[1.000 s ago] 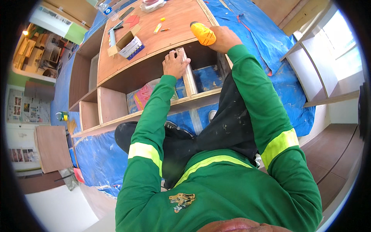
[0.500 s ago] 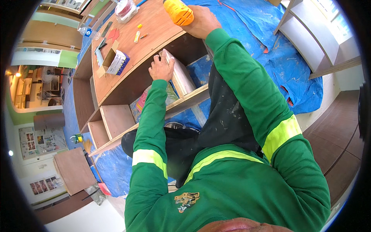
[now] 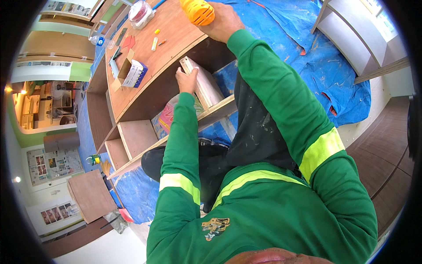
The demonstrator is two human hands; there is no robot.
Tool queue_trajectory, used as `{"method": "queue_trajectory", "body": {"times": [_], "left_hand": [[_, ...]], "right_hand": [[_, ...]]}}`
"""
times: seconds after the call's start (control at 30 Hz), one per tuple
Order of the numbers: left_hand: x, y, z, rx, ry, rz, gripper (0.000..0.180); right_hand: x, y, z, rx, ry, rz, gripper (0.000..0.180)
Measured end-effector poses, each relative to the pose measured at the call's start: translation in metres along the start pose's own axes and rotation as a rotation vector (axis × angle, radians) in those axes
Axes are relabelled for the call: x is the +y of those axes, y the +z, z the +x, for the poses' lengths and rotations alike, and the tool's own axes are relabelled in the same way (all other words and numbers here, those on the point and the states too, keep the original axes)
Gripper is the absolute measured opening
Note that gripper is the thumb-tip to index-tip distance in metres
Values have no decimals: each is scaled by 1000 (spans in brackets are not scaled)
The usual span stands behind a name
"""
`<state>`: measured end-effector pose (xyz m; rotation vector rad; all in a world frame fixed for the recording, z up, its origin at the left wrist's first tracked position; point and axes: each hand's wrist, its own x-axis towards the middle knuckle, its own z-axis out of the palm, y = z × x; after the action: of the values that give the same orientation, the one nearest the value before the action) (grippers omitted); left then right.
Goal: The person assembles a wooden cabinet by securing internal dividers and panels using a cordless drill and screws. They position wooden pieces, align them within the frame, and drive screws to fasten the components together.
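My right hand [image 3: 224,24] is wrapped round a yellow power drill [image 3: 200,13] with vent slots, raised over the far right part of the plywood-faced cabinet [image 3: 176,33]. The drill's front end is cut off by the picture's top edge. My left hand [image 3: 187,81] grips the near-left side of a short wooden divider board [image 3: 204,83] standing inside the cabinet frame. Its thumb lies against the board's edge, and some of its fingers are hidden. The board's lower end meets the front plywood rail [image 3: 217,109].
On the cabinet top lie an opened cardboard box [image 3: 134,74], a small yellow-and-white tube [image 3: 154,43] and a clear plastic container [image 3: 141,13]. Blue sheeting [image 3: 281,39] covers the floor. Shelving [image 3: 351,39] stands at the right. My bent legs [image 3: 259,127] are close to the frame.
My left hand has slid slightly lower along the board, its fingers less spread over the top. The drill and my right hand have shifted a little left. The view has turned slightly.
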<state>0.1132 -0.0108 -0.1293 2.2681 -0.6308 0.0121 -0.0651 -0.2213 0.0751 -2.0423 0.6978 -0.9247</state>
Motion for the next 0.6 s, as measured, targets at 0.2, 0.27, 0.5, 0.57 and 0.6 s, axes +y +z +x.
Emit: {"method": "queue_trajectory", "body": {"times": [0.2, 0.27, 0.5, 0.57, 0.6], "left_hand": [[12, 24, 44, -311, -341, -284, 49], [8, 23, 60, -324, -397, -230, 49], [29, 33, 40, -133, -247, 172, 75], [34, 28, 38, -98, -262, 183, 70], [34, 24, 36, -84, -259, 173, 69]], "right_hand": [[2, -7, -1, 64, 42, 16, 40], [-3, -7, 0, 34, 41, -4, 39], [9, -3, 0, 62, -104, 29, 41], [10, 1, 1, 77, -135, 18, 41], [10, 5, 0, 80, -141, 36, 41]]}}
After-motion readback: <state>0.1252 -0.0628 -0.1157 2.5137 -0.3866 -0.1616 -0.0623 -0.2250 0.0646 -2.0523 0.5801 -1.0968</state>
